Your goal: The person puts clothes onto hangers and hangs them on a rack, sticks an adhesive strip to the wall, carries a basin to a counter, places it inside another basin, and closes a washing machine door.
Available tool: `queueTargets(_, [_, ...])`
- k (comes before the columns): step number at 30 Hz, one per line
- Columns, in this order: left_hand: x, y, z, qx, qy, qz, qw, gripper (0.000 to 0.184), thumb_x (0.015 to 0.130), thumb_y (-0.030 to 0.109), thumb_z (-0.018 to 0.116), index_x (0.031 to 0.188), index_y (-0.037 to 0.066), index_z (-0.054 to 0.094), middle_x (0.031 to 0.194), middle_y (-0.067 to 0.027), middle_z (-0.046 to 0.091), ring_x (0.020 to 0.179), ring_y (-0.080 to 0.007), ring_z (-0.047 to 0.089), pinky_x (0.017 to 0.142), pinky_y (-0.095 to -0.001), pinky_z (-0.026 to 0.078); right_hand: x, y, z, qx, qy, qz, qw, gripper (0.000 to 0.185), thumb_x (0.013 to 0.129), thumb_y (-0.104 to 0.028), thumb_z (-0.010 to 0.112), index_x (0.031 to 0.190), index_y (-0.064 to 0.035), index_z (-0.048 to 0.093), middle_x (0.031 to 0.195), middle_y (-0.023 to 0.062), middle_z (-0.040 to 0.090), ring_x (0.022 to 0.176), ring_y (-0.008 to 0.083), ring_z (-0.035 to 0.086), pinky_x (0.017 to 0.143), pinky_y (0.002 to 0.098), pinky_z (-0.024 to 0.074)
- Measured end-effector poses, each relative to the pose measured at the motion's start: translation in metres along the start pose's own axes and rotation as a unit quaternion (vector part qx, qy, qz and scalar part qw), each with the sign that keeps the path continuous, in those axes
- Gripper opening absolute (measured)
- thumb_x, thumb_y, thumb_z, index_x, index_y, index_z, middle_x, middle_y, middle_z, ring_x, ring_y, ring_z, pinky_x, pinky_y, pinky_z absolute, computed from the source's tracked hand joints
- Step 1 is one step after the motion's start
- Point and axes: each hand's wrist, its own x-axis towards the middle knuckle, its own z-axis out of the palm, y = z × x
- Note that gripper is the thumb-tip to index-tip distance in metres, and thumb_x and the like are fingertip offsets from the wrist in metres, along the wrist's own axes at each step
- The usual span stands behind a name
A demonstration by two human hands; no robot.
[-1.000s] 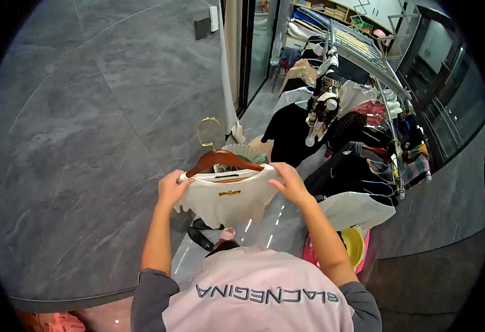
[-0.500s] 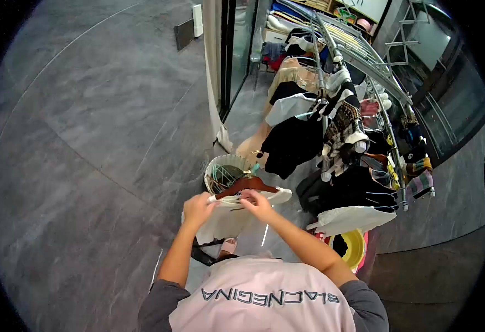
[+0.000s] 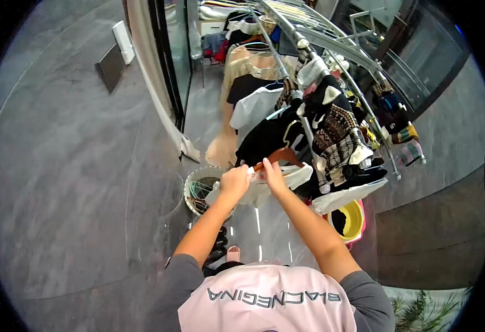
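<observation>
A brown wooden hanger [image 3: 284,156] with a gold hook carries a white top [image 3: 259,192] in front of the person's body. My left hand [image 3: 235,183] is closed on the hanger's left end, at the top's shoulder. Near the hanger's middle, my right hand [image 3: 273,176] is closed on the wood. The hook is raised close to a black garment [image 3: 264,138] on the drying rack [image 3: 307,122]. Patterned knit pieces [image 3: 334,133] hang from the rack's near end, just right of the hook.
A white basket [image 3: 189,195] with hangers stands below my left hand. A yellow basin [image 3: 355,220] sits at the rack's foot. A curtain [image 3: 156,105] hangs beside a glass door. A plant [image 3: 428,310] shows at the lower right.
Both hands have carried the hanger and white top up and right, close to the rack. My right hand has moved from the right shoulder to the hanger's middle. The view has turned right.
</observation>
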Motion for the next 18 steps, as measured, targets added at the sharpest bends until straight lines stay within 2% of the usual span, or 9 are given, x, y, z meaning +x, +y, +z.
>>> queueTargets(2, [0.02, 0.001, 0.02, -0.038, 0.022, 0.04, 0.998, 0.022, 0.078, 0.028, 0.063, 0.082, 0.009, 0.052, 0.072, -0.0099, 0.06, 0.071, -0.0298, 0.06, 0.06, -0.0422, 0.047, 0.014, -0.01, -0.013, 0.0, 0.011, 0.013, 1.0, 0.029, 0.093, -0.032, 0.047, 0.099, -0.0037, 0.043, 0.084, 0.0072, 0.059, 0.069, 0.0144, 0.057, 0.06, 0.0283, 0.0499])
queueTargets(8, [0.046, 0.003, 0.06, -0.038, -0.044, 0.089, 0.994, 0.021, 0.078, 0.023, 0.063, 0.085, 0.007, 0.051, 0.076, -0.0095, 0.06, 0.076, -0.0296, 0.059, 0.064, -0.0423, 0.047, 0.041, 0.009, -0.047, 0.036, 0.067, 0.059, 0.995, 0.03, 0.092, -0.032, 0.048, 0.1, -0.0037, 0.044, 0.086, 0.0075, 0.06, 0.073, 0.0155, 0.059, 0.06, 0.0266, 0.0491])
queueTargets(10, [0.045, 0.001, 0.069, -0.045, -0.056, 0.08, 0.994, 0.021, 0.078, 0.021, 0.063, 0.087, 0.006, 0.051, 0.076, -0.0102, 0.059, 0.075, -0.0312, 0.059, 0.063, -0.043, 0.047, 0.039, 0.013, -0.051, -0.03, 0.065, 0.071, 0.995, 0.032, 0.092, -0.033, 0.049, 0.099, -0.0029, 0.045, 0.086, 0.0081, 0.061, 0.074, 0.0163, 0.06, 0.06, 0.027, 0.0487])
queueTargets(12, [0.042, 0.001, 0.072, -0.04, -0.11, 0.045, 0.992, 0.021, 0.078, 0.019, 0.062, 0.091, 0.006, 0.051, 0.085, -0.0113, 0.059, 0.082, -0.0311, 0.057, 0.067, -0.0429, 0.046, 0.042, 0.02, -0.051, -0.032, 0.075, 0.066, 0.994, 0.035, 0.09, -0.033, 0.052, 0.103, -0.0004, 0.046, 0.086, 0.0085, 0.061, 0.074, 0.0165, 0.059, 0.059, 0.0308, 0.0485])
queueTargets(14, [0.04, -0.003, 0.081, -0.045, -0.095, 0.07, 0.992, 0.022, 0.078, 0.018, 0.061, 0.094, 0.006, 0.051, 0.09, -0.0115, 0.058, 0.086, -0.0309, 0.056, 0.069, -0.0429, 0.046, 0.047, 0.029, -0.053, -0.016, 0.086, 0.034, 0.996, 0.036, 0.088, -0.03, 0.056, 0.105, -0.0003, 0.046, 0.089, 0.0091, 0.06, 0.073, 0.0178, 0.059, 0.06, 0.0309, 0.0484])
queueTargets(15, [0.037, -0.006, 0.086, -0.048, -0.077, 0.092, 0.992, 0.024, 0.078, 0.016, 0.061, 0.098, 0.006, 0.052, 0.096, -0.0118, 0.057, 0.091, -0.0306, 0.055, 0.071, -0.0428, 0.045, 0.047, 0.028, -0.057, -0.036, 0.073, 0.075, 0.994, 0.037, 0.087, -0.026, 0.057, 0.111, -0.0024, 0.04, 0.102, 0.0088, 0.056, 0.089, 0.0185, 0.058, 0.069, 0.0324, 0.0502])
queueTargets(16, [0.037, -0.009, 0.091, -0.028, -0.108, 0.081, 0.99, 0.028, 0.079, 0.014, 0.058, 0.105, 0.006, 0.052, 0.103, -0.0116, 0.054, 0.097, -0.0299, 0.052, 0.076, -0.0422, 0.043, 0.046, 0.03, -0.055, -0.01, 0.086, 0.052, 0.995, 0.047, 0.086, -0.025, 0.058, 0.12, -0.0019, 0.035, 0.107, 0.0103, 0.054, 0.095, 0.0203, 0.057, 0.072, 0.0337, 0.0498])
queueTargets(18, [0.033, -0.013, 0.097, -0.024, -0.035, 0.095, 0.995, 0.028, 0.08, 0.012, 0.055, 0.107, 0.007, 0.053, 0.098, -0.0103, 0.056, 0.095, -0.0291, 0.053, 0.078, -0.0419, 0.042, 0.038, 0.031, -0.059, 0.01, 0.073, 0.052, 0.996, 0.06, 0.085, -0.025, 0.059, 0.131, -0.0029, 0.026, 0.115, 0.0115, 0.052, 0.102, 0.0218, 0.055, 0.079, 0.0358, 0.0479])
